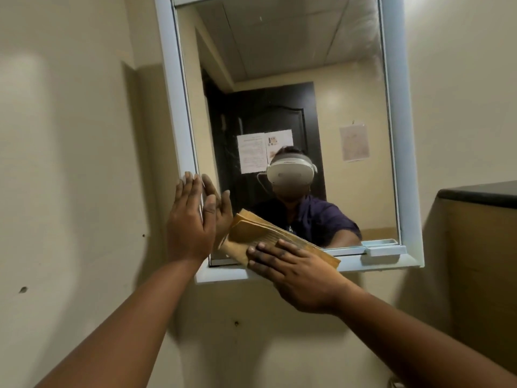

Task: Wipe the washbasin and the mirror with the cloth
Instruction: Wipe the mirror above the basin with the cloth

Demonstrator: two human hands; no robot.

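Note:
A mirror (pixel 293 79) in a pale blue-white frame (pixel 397 135) hangs on the beige wall. My right hand (pixel 296 273) presses a folded yellow-tan cloth (pixel 251 233) flat against the glass at its lower left, fingers straight over the cloth. My left hand (pixel 190 219) rests flat with straight fingers on the frame's left side, at the lower corner. The glass reflects both hands and the person wearing a white headset. The washbasin is out of view.
A narrow ledge (pixel 386 249) runs along the mirror's lower right edge. A dark-topped partition (pixel 478 194) stands at the right. The beige wall (pixel 70 163) to the left has small holes. A dark door with papers shows in the reflection.

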